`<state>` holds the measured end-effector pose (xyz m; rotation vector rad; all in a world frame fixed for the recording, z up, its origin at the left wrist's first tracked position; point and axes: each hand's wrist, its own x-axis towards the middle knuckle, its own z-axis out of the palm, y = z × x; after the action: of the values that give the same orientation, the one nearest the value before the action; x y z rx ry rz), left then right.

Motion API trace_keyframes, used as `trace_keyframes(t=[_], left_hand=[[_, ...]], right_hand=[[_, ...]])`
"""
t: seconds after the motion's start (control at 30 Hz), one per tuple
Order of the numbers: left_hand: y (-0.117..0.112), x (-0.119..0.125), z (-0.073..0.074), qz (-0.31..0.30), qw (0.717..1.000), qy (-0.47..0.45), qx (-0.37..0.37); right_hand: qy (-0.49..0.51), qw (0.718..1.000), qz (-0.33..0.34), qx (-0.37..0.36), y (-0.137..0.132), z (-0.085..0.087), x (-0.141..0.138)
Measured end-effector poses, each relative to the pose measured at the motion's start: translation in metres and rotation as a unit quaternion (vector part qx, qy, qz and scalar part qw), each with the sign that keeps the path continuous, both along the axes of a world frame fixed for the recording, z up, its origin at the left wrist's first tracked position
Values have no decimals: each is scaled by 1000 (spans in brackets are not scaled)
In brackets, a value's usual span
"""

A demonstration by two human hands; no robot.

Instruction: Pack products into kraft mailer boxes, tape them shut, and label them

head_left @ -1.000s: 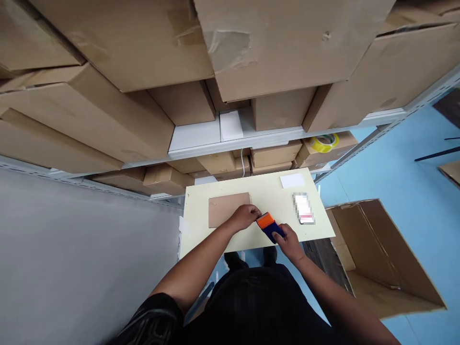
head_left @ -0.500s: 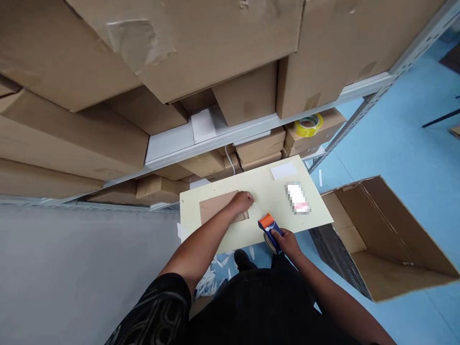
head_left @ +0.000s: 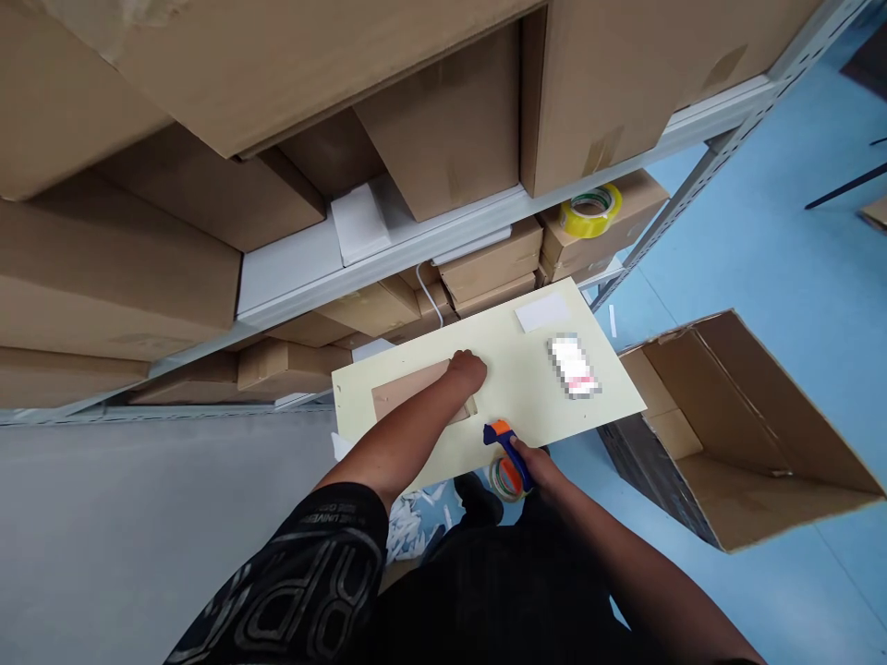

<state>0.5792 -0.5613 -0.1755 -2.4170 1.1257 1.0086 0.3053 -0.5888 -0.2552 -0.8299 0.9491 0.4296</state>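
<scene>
My left hand (head_left: 467, 372) is closed at the right end of a flat brown cardboard piece (head_left: 402, 395). Its fingers curl under, so whatever they pinch is hidden. The cardboard lies on the left half of a pale cream board (head_left: 495, 388), partly covered by my left forearm. By the board's front edge, my right hand (head_left: 539, 465) grips the blue handle of a tape dispenser (head_left: 518, 460). The dispenser has an orange front part, and its tape roll faces me, below the board edge.
A white paper (head_left: 542, 312) and a blurred-out phone-sized item (head_left: 574, 366) lie on the board. Behind it are shelves (head_left: 388, 261) of cardboard boxes, with a yellow tape roll (head_left: 591, 211) on one. An open carton (head_left: 755, 462) stands right; white scraps (head_left: 410, 526) litter the floor.
The tape dispenser has turned, so more of its roll shows. My left hand has rolled over, knuckles up, hiding its fingertips. The whole view has shifted slightly.
</scene>
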Motion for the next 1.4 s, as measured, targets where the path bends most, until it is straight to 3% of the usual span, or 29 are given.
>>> trace_keyframes(t=[0.13, 0.3, 0.37, 0.43, 0.53, 0.6, 0.7, 0.77, 0.83, 0.9, 1.0, 1.17, 1.3, 1.4], left_hand=[[8, 4, -2, -15, 999, -37, -3], [26, 7, 11, -14, 996, -72, -49], [36, 6, 21, -7, 992, -82, -93], [55, 3, 33, 16, 978, -97, -183], [109, -5, 56, 43, 944, -117, -305], [158, -9, 69, 26, 960, -107, -259], [229, -7, 78, 21, 992, -79, -97], [260, -1, 75, -6, 997, -59, -57], [275, 1, 70, -35, 996, -57, -60], [278, -4, 64, -42, 994, -70, -75], [270, -29, 60, -4, 991, -98, -90], [253, -77, 55, 72, 979, -138, -131], [238, -83, 43, 42, 970, -134, -200], [230, -78, 29, 58, 964, -131, -224]], right_hand=[[45, 999, 3, 29, 10, -1, 8], [10, 993, -31, 110, 19, -6, 8], [5, 992, -36, 119, 21, -8, 6], [12, 993, -36, 111, 23, -8, 4], [15, 993, -41, 110, 26, -8, 2], [17, 993, -44, 112, 29, -7, 0], [25, 990, -51, 126, 36, -6, -3], [26, 987, -61, 143, 43, -5, -5], [27, 984, -66, 162, 50, -3, -4], [27, 979, -76, 185, 56, -1, 0], [27, 973, -104, 206, 57, 4, 13], [15, 976, -90, 197, 32, 15, 53], [24, 985, -52, 163, 5, 19, 92], [34, 991, -30, 128, -5, 18, 112]])
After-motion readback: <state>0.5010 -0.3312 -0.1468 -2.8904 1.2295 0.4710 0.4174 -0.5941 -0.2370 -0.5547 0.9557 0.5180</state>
